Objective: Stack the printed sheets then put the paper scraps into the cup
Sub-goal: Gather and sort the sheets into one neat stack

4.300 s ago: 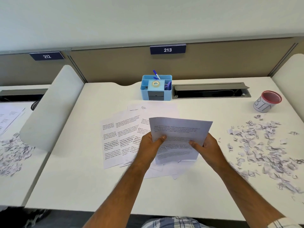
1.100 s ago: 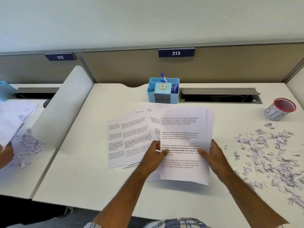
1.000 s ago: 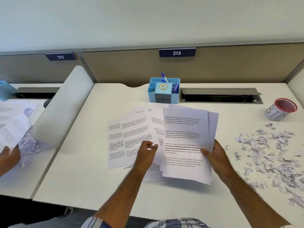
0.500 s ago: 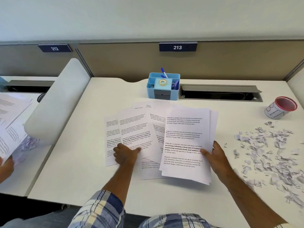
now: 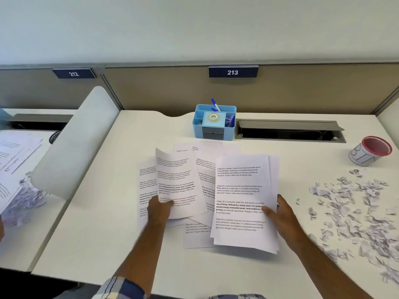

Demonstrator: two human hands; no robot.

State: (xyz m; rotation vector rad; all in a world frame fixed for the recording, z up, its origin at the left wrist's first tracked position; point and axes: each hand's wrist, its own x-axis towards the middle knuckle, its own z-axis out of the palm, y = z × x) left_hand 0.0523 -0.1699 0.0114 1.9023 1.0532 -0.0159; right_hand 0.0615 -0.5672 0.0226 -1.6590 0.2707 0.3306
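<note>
- Left hand [image 5: 158, 209]: pinching the lower edge of one printed sheet [image 5: 179, 182], thumb on top, sheet lifted and curling upward beyond the fingers.
- Right hand [image 5: 280, 214]: gripping the right edge of a gathered stack of sheets [image 5: 243, 199], thumb pressed on the top page, fingers beneath; stack raised slightly off the desk [image 5: 108, 234].
- Between the two hands: more loose sheets [image 5: 205, 175] fanned flat on the desk, overlapping, partly covered by the held sheet and by the stack.
- Right of the right hand, well apart from it: paper scraps [image 5: 354, 203] scattered over the desk.
- Beyond the scraps, far right of the right hand: cup [image 5: 369, 151] with a red rim, tilted, lettering on its side.
- Beyond both hands, against the partition: blue desk organizer [image 5: 213, 124] with a tape roll and a pen.
</note>
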